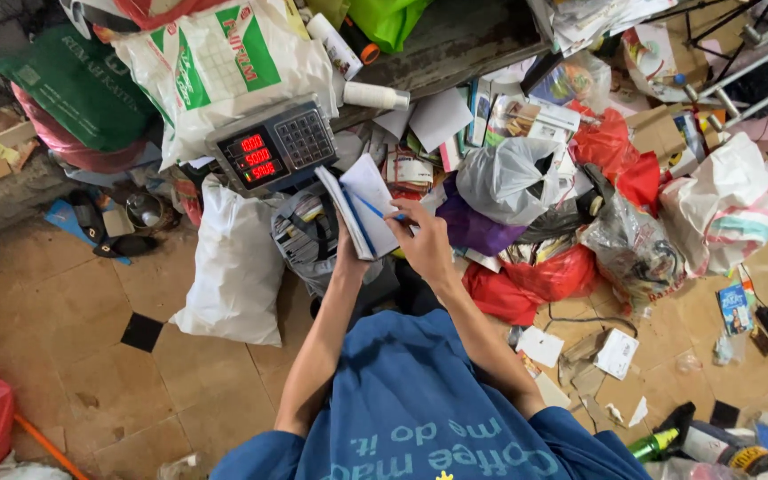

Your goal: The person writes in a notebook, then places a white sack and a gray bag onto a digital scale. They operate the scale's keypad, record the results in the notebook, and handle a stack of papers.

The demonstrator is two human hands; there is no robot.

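A person's left hand [348,252] grips an open notebook [364,206] while the right hand [421,238], fingers pinched on a blue pen [382,212], writes beside a weighing scale [272,146]

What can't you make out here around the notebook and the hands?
Head view:
- Notebook page: writing too small to tell.
- Left hand: fingers hidden behind the notebook.
- Pen: mostly covered by the right hand.
- Scale: platform hidden under the white sack.

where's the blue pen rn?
Head view, centre: the blue pen is in the right hand, tip on the open notebook held by the left hand, just right of the weighing scale.
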